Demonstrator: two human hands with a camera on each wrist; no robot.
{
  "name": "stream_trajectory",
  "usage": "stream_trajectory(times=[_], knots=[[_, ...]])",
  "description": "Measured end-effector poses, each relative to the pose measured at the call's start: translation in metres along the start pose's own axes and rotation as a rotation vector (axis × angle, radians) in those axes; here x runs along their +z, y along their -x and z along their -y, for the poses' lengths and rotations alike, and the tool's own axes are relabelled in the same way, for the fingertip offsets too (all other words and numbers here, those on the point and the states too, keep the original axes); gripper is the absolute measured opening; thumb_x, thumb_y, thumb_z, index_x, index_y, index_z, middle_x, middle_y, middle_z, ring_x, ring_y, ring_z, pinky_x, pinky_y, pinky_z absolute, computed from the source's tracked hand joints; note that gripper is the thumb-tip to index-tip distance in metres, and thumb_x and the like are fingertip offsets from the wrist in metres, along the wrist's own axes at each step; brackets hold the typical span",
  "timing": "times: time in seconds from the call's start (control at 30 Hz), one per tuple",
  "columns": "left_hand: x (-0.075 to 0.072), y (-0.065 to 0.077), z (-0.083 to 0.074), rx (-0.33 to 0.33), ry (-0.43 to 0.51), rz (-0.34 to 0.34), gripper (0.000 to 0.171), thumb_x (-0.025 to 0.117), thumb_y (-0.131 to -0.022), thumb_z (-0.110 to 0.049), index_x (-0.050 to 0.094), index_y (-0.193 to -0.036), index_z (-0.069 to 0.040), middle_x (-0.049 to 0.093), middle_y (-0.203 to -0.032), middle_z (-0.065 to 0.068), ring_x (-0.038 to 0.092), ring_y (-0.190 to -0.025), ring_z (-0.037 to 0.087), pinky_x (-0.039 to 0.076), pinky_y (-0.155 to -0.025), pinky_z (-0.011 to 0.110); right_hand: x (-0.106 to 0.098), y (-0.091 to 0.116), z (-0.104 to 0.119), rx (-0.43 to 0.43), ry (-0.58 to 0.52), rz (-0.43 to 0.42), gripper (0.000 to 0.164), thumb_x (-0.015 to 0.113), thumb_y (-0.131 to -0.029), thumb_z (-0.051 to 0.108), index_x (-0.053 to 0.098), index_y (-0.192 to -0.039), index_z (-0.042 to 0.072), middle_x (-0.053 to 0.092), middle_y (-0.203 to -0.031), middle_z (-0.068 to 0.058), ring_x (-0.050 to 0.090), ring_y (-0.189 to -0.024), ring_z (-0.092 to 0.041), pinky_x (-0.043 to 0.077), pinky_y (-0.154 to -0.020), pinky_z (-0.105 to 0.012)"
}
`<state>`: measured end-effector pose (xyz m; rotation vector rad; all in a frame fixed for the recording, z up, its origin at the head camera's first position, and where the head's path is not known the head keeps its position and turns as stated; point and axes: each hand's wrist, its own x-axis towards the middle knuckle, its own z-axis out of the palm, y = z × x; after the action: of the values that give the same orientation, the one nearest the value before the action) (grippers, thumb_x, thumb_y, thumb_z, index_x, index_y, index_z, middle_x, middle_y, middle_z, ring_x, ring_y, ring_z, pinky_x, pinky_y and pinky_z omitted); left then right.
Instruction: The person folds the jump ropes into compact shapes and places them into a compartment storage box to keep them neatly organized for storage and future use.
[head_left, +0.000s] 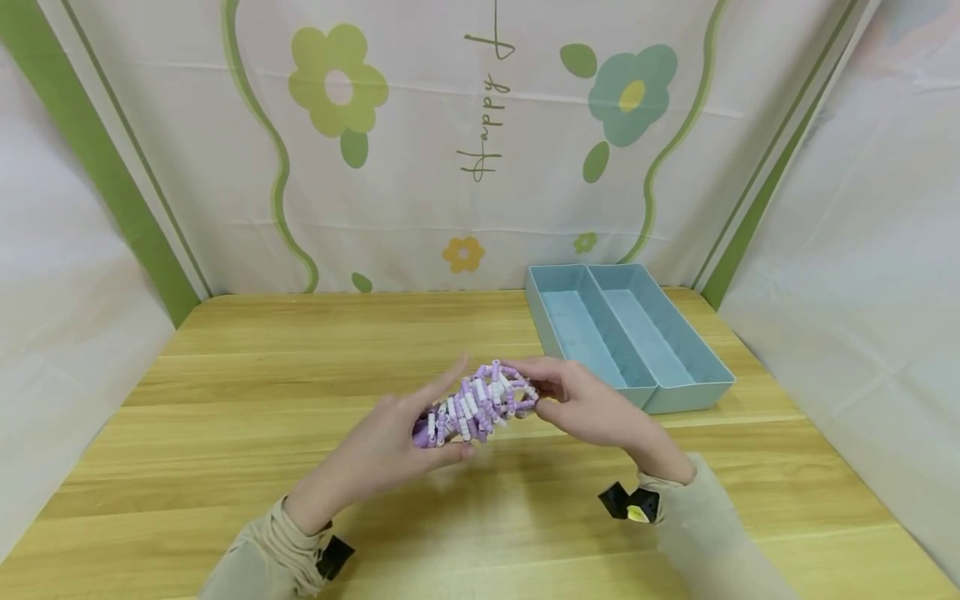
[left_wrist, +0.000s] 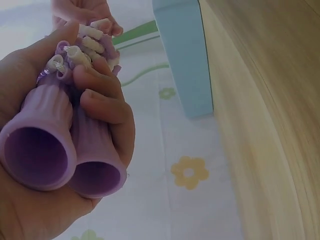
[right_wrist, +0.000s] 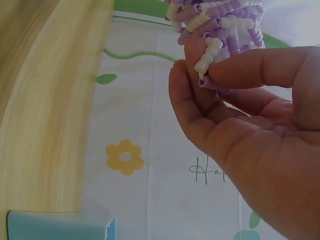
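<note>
A bundled beaded jump rope (head_left: pixel 474 408), purple and white, is held up over the table between both hands. My left hand (head_left: pixel 378 443) grips its two purple handles (left_wrist: pixel 48 109) side by side, their hollow flared ends facing the left wrist camera. Beaded cord (left_wrist: pixel 92 44) is gathered just past the handles. At the bundle's other end, my right hand (head_left: pixel 596 406) pinches a loop of beads (right_wrist: pixel 209 55) between thumb and fingertips. More coiled beads (right_wrist: pixel 235 26) show above those fingers in the right wrist view.
A light-blue tray (head_left: pixel 656 400) with two long compartments stands on the wooden table (head_left: pixel 300 350), behind and to the right of the hands. A white curtain (head_left: pixel 420 167) with printed flowers hangs along the back, with pale fabric at both sides.
</note>
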<state>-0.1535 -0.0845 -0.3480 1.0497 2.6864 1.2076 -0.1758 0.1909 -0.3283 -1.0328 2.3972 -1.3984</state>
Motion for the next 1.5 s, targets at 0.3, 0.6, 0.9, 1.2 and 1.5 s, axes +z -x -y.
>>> stream_trajectory(times=[0.3, 0.6, 0.9, 1.2, 1.5], knots=[[0.004, 0.002, 0.0, 0.003, -0.006, 0.068, 0.086, 0.07, -0.093, -0.035, 0.011, -0.156, -0.046, 0.063, -0.095, -0.001, 0.058, -0.072, 0.008, 0.051, -0.063, 0.029, -0.003, 0.0, 0.001, 0.034, -0.064, 0.0, 0.058, 0.05, -0.091, -0.015, 0.042, -0.146, 0.0, 0.062, -0.115, -0.014, 0.063, -0.092, -0.027, 0.053, -0.072, -0.031], [-0.001, 0.001, 0.002, -0.011, 0.113, 0.084, 0.079, 0.067, -0.093, -0.043, 0.016, -0.154, -0.048, 0.065, -0.107, 0.002, 0.061, -0.077, 0.012, 0.053, -0.063, 0.031, -0.004, 0.0, 0.001, 0.051, -0.137, -0.111, 0.069, 0.062, -0.085, -0.018, 0.041, -0.146, 0.005, 0.068, -0.095, -0.014, 0.066, -0.088, -0.028, 0.053, -0.084, -0.041], [-0.006, 0.003, 0.001, -0.039, 0.228, 0.107, 0.078, 0.068, -0.092, -0.043, 0.02, -0.153, -0.05, 0.062, -0.117, 0.005, 0.063, -0.078, 0.017, 0.055, -0.062, 0.034, -0.002, 0.003, 0.001, -0.05, -0.127, -0.157, 0.043, 0.07, -0.086, -0.01, 0.058, -0.125, 0.004, 0.068, -0.098, -0.009, 0.066, -0.087, -0.027, 0.055, -0.076, -0.037], [-0.012, 0.004, 0.001, -0.11, 0.346, 0.171, 0.078, 0.069, -0.093, -0.038, 0.02, -0.151, -0.054, 0.061, -0.106, 0.01, 0.06, -0.056, 0.027, 0.052, -0.043, 0.041, 0.004, 0.008, 0.006, -0.118, -0.003, -0.26, 0.021, 0.074, -0.087, 0.001, 0.07, -0.107, 0.005, 0.068, -0.102, -0.004, 0.066, -0.087, -0.022, 0.055, -0.077, -0.034], [-0.013, 0.003, -0.002, -0.12, 0.416, 0.216, 0.074, 0.066, -0.095, -0.036, 0.021, -0.151, -0.054, 0.058, -0.108, 0.011, 0.055, -0.051, 0.021, 0.049, -0.039, 0.043, 0.008, 0.009, 0.005, -0.278, 0.18, -0.344, 0.027, 0.08, -0.08, -0.003, 0.071, -0.101, 0.011, 0.067, -0.102, -0.003, 0.062, -0.088, -0.018, 0.055, -0.07, -0.034]])
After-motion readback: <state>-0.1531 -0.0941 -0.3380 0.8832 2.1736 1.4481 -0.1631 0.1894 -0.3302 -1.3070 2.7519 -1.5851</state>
